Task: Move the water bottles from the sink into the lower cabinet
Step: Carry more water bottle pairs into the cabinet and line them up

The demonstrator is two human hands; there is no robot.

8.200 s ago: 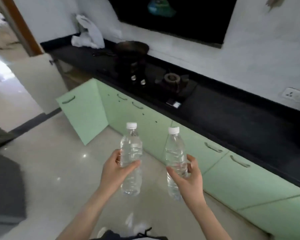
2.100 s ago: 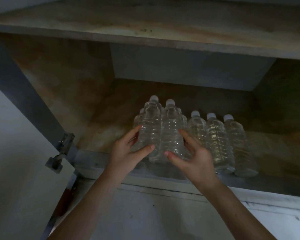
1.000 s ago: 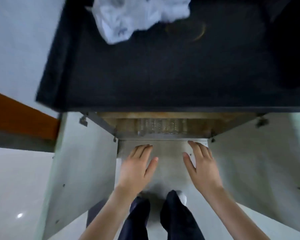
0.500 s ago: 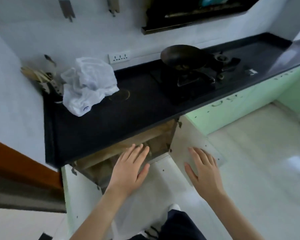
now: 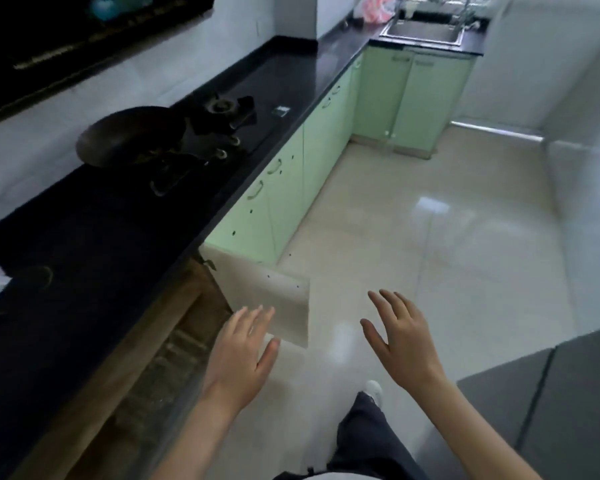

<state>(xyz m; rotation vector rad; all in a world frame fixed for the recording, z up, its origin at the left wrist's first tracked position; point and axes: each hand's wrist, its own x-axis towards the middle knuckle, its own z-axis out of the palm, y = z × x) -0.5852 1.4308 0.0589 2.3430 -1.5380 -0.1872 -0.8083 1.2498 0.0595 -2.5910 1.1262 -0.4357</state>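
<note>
With grip released on left hand (image 5: 243, 351) and right hand (image 5: 402, 344), best skirt the open pale cabinet door (image 5: 267, 296) toward the steel sink (image 5: 420, 31) at the black bench (image 5: 84, 254) far end.

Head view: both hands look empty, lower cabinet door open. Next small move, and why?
Probably step toward the sink at the far end of the counter. The left hand and right hand are open and hold nothing, and the cabinet door stands open. Whether bottles lie in the sink cannot be told.
</note>
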